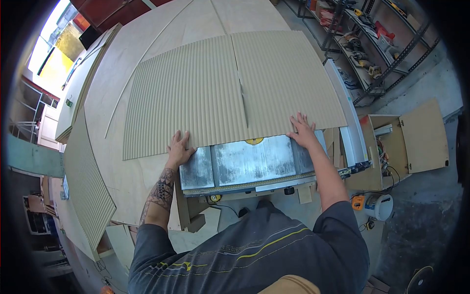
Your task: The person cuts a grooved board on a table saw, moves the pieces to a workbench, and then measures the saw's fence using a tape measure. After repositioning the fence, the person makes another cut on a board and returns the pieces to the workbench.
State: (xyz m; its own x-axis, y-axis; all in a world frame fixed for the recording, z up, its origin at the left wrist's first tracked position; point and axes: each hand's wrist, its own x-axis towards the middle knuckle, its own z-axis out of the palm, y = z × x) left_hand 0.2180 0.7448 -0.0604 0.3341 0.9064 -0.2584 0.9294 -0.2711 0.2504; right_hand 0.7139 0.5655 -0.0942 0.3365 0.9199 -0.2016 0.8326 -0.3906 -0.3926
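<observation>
Grey yellow-striped shirt [245, 255] is seen nearest. Left hand [180, 147] and right hand [303, 131] are laid flat, fingers spread, on the near edge of the beige ribbed panel [196, 93], over the steel saw table [254, 164]. Kickback is risked if its slit is pinched on the yellow saw disc [254, 141] by uneven pressure.

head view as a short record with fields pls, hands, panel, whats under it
panel: ribbed, lying flat, a cut runs along its length
left hand: flat on panel's near edge, left of cut
right hand: flat on panel's near edge, right of cut
saw table: metal, under panel's near edge
yellow disc: peeks out at panel's edge
shelves: far right, holding tools
</observation>
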